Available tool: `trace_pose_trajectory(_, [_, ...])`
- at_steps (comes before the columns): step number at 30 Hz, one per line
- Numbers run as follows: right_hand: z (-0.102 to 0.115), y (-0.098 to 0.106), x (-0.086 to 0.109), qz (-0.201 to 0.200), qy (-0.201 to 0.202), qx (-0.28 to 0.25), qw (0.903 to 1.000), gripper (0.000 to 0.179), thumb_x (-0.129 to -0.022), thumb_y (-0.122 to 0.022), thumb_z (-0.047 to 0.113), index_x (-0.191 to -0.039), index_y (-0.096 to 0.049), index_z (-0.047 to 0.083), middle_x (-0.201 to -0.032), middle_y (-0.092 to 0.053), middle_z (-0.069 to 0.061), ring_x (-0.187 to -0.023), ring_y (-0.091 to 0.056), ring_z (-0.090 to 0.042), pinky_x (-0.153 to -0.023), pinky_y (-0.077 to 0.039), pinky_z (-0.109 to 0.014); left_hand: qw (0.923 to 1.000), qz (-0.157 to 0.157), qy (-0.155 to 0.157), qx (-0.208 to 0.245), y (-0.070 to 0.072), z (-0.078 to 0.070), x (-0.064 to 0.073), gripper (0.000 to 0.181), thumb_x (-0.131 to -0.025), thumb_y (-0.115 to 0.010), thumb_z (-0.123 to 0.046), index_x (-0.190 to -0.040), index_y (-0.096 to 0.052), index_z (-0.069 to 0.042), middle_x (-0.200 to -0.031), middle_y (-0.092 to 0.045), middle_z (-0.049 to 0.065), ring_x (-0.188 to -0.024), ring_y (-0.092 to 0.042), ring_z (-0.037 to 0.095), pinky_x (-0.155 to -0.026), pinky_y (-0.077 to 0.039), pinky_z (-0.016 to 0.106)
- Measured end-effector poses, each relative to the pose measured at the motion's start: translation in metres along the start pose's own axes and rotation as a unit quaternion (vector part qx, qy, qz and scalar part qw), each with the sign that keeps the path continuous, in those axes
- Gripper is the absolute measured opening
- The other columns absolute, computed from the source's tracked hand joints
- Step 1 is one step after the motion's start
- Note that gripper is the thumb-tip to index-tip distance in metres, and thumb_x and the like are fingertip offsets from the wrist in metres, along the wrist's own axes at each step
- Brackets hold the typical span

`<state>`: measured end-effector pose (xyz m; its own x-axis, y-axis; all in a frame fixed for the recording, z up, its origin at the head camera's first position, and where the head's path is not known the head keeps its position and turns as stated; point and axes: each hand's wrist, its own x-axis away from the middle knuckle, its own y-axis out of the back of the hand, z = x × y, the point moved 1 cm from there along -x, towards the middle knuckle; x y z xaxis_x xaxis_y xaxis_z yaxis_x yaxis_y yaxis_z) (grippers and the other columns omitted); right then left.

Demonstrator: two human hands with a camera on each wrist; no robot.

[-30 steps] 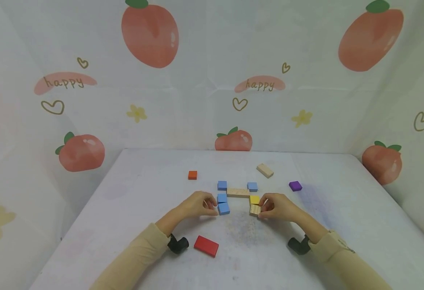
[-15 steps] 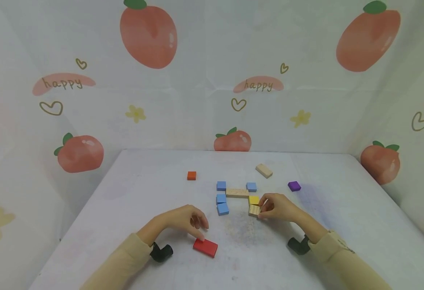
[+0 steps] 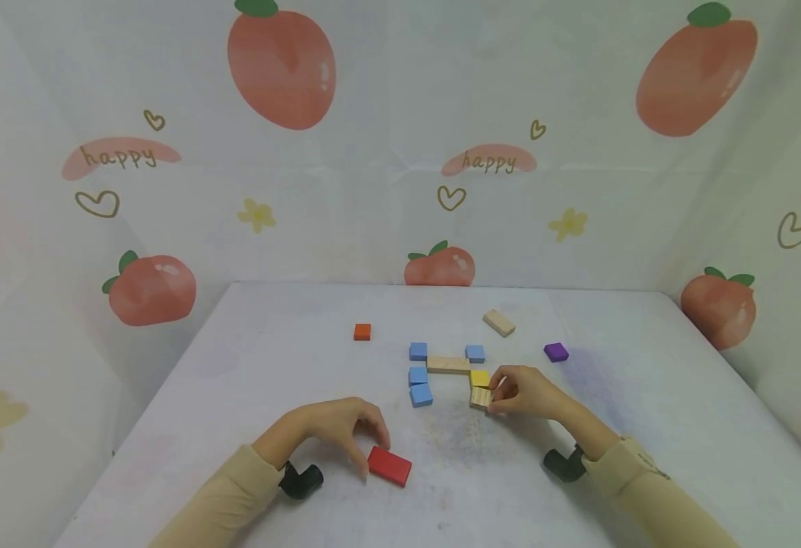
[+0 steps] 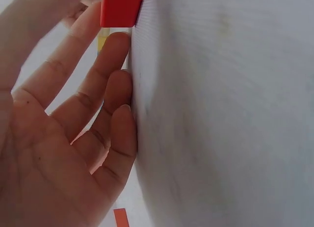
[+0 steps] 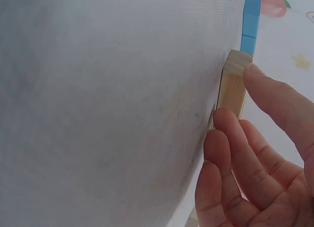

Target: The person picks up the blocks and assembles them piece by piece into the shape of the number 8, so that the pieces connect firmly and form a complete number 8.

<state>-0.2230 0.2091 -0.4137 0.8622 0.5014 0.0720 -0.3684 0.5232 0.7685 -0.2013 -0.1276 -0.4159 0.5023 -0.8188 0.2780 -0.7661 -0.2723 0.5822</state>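
Note:
In the head view my left hand [image 3: 341, 426] is low at the left end of a flat red block [image 3: 389, 466], thumb by its near left corner and fingers by its far edge. The left wrist view has the red block's end [image 4: 121, 10] close to the fingertips, the fingers loosely bent. My right hand [image 3: 526, 392] pinches a plain wooden block [image 5: 233, 87] between thumb and fingers. This block lies just in front of a yellow block [image 3: 480, 378], at the right side of a block arrangement.
Several blue blocks [image 3: 421, 395] and a long wooden block [image 3: 448, 365] make up the rest of the arrangement. Around it lie an orange block [image 3: 362, 332], a loose wooden block [image 3: 499, 323] and a purple block [image 3: 556, 352]. A printed cloth [image 3: 345, 190] hangs behind the table.
My left hand has moved away from the blue blocks, toward the near left, down to the red block's left end. The right hand has stayed at the wooden block.

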Motion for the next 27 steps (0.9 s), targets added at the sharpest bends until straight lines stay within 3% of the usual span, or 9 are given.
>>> trace_pose_trajectory(11, [-0.0014,-0.0008,0.0002,0.002,0.005,-0.005,1.0,0.03,-0.077,-0.075,0.019,-0.094,-0.058,0.002,-0.076,-0.067,0.0,-0.065,-0.054,-0.002,-0.059,-0.046,-0.018,0.9995,-0.02,0.004,-0.023,-0.001,-0.0004,-0.001,0.024,-0.073,-0.078,-0.019,-0.096,-0.071,-0.02,-0.091,-0.064,-0.013,-0.082,-0.052,-0.001,-0.079,-0.044,0.016])
trace_pose_trajectory(18, [-0.0001,-0.0006,-0.0005,-0.001,0.002,0.001,1.0,0.029,-0.077,-0.075,0.018,-0.093,-0.058,0.002,-0.074,-0.066,0.0,-0.064,-0.053,-0.003,-0.059,-0.045,-0.018,0.9984,-0.051,0.011,-0.023,-0.0012,0.0009,-0.0026,0.025,-0.073,-0.078,-0.018,-0.097,-0.071,-0.018,-0.087,-0.062,-0.012,-0.077,-0.053,0.001,-0.073,-0.044,0.017])
trace_pose_trajectory(27, [0.0006,-0.0006,-0.0007,0.0,0.002,0.002,1.0,0.029,-0.076,-0.075,0.018,-0.093,-0.058,0.003,-0.074,-0.066,0.0,-0.065,-0.053,-0.003,-0.061,-0.046,-0.018,0.9962,-0.082,0.011,-0.027,0.0003,0.0005,-0.0077,0.028,-0.075,-0.076,-0.019,-0.102,-0.069,-0.017,-0.094,-0.064,-0.008,-0.079,-0.055,0.002,-0.075,-0.046,0.018])
